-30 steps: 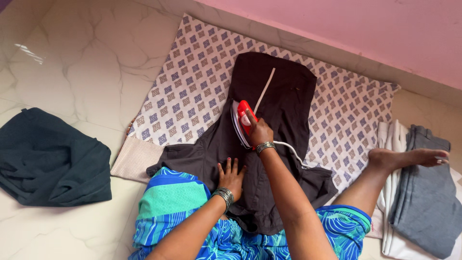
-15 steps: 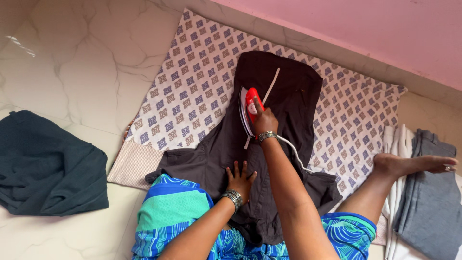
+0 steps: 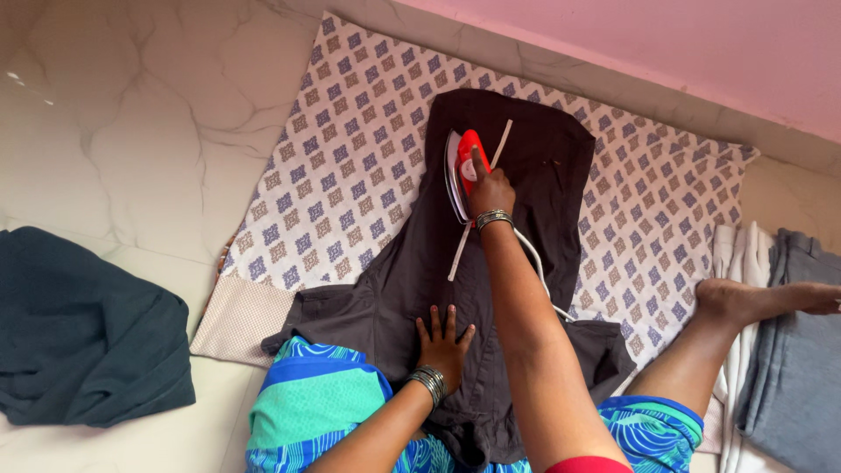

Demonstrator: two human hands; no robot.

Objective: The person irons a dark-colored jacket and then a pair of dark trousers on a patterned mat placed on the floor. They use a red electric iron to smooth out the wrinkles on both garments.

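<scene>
Pale marble floor (image 3: 131, 131) runs up to a pink wall (image 3: 701, 52), and a patterned cloth (image 3: 350, 131) printed with small blue and tan motifs lies spread over it as my ironing pad. On that cloth lies the dark brown garment (image 3: 526, 166), its far end flat near the wall side of the cloth and its near end draped over my lap. A thin white strip (image 3: 501, 144) runs along the garment's middle.

My right hand (image 3: 491, 191) is closed around the handle of the red and white iron (image 3: 464, 171), fingers wrapped over the top, with the iron's soleplate resting on the garment just beside the white strip, toward the far end. A white cord (image 3: 534, 263) trails from the iron back along my forearm, lying on the garment. My left hand (image 3: 444, 343) lies flat with fingers spread apart, palm down on the near part of the garment, well short of the iron. Both wrists carry metal bangles.

Left of the patterned cloth, apart from it on the bare floor, sits a crumpled dark teal garment (image 3: 88, 337). Right of the cloth, my bare foot (image 3: 762, 300) rests against a stack of folded white and grey clothes (image 3: 788, 368). My blue and green printed clothing (image 3: 307, 403) shows at the near edge of the cloth.
</scene>
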